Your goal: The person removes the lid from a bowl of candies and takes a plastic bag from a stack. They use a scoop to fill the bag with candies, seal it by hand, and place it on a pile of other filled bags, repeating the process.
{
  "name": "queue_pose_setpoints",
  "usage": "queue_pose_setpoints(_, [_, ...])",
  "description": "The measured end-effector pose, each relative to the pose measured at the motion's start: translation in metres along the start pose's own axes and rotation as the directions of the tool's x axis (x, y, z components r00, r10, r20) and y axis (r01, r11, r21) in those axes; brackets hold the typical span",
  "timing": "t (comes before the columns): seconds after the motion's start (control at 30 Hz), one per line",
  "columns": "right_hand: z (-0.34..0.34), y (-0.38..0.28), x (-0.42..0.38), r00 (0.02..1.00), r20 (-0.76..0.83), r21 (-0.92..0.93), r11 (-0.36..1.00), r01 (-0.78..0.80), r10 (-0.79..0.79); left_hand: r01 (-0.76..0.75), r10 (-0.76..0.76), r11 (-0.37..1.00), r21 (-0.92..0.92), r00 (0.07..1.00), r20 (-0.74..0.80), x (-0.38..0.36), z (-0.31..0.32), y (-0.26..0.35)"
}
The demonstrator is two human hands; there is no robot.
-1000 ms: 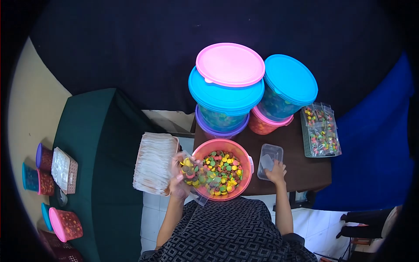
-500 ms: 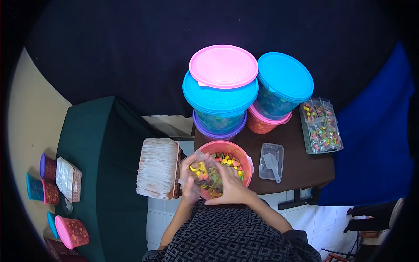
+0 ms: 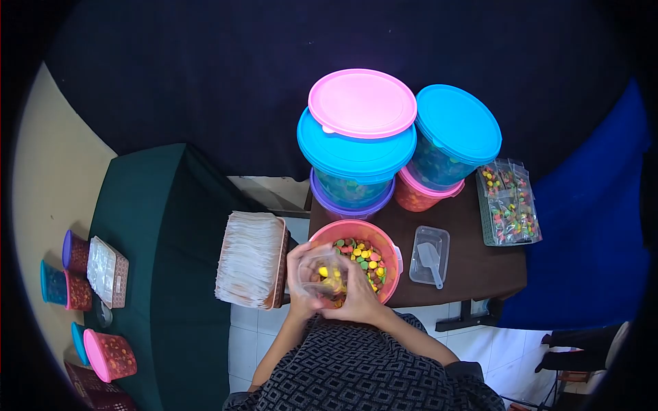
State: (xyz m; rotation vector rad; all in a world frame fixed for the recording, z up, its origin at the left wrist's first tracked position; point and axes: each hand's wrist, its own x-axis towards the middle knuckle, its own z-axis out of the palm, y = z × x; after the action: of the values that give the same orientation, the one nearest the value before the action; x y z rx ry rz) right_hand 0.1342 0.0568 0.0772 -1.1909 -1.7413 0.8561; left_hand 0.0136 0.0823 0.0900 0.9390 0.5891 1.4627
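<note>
Both hands are up at the near rim of the pink tub (image 3: 392, 255), and between them sits a small clear plastic bag (image 3: 321, 274), thin, glossy and crinkled, with yellow and green sweets showing through its lower part. The left hand (image 3: 299, 282) is curled closed round the bag's left side; the right hand (image 3: 358, 296) is folded in against its right side and underside, fingers wrapped, so both have hold of it. The bag stands roughly upright, long axis running away from the person, its mouth towards the far side; whether that mouth is open or sealed I cannot tell.

The tub is round, smooth plastic, and is heaped with flat, button-shaped candies (image 3: 367, 259) in yellow, green, orange and brown. It sits at the front edge of the dark brown table (image 3: 473, 264). Just right of it lies a clear rectangular box (image 3: 439, 240) with a small pale scoop (image 3: 430, 258) inside, handle pointing towards the person. Behind the tub, round tubs are stacked under glossy lids, a pink lid (image 3: 362, 103) topmost, a blue lid (image 3: 458, 123) beside it. Left of the pink tub, a brown basket holds a thick stack of flat clear bags (image 3: 250, 257). At the table's far right, filled packets (image 3: 510, 205) lie in a tray.
</note>
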Motion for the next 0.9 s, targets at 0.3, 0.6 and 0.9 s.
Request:
queue_pose_setpoints(0.3, [-0.013,0.001,-0.003,0.99,0.094,-0.01,0.995,-0.104,0.104,0.127,-0.057,0.902,0.412,0.982,-0.179,-0.003,-0.01,-0.003])
queue_pose_setpoints(0.6, [-0.019,0.002,0.004,0.974,-0.146,0.512,0.856,-0.073,0.17,0.335,-0.321,0.921,0.201,0.942,-0.099,-0.006,-0.006,-0.004])
queue_pose_setpoints(0.9, [-0.036,-0.002,0.01,0.943,-0.146,0.56,0.811,-0.169,0.297,0.212,-0.188,0.943,0.255,0.975,-0.114,-0.011,-0.022,-0.009])
